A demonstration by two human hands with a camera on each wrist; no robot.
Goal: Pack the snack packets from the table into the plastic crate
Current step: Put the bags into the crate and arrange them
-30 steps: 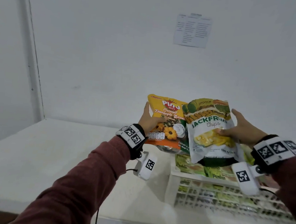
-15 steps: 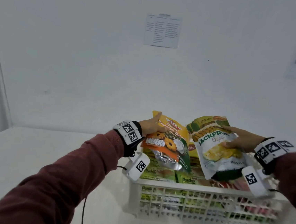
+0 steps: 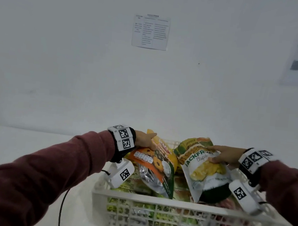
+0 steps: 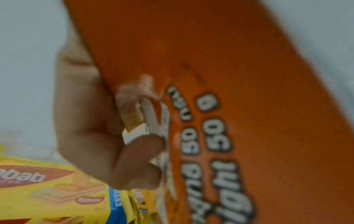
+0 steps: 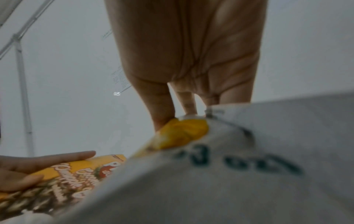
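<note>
Crate packed; room only above.

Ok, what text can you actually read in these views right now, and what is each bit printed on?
"JACKFRUIT Chips": white-and-green pouch, held by the right hand.
"Coconut Pineapple", partly covered: orange-yellow pouch, held by the left hand.
"50 g": the same pouch's orange back, left wrist view.
"Pandan", partly cut off: green packets seen through the crate wall.
"...bati": yellow wafer packet.
Wall sheet: too small to read.

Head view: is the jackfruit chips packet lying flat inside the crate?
No, the jackfruit chips packet stands tilted above the crate, gripped near its top by the right hand.
</note>
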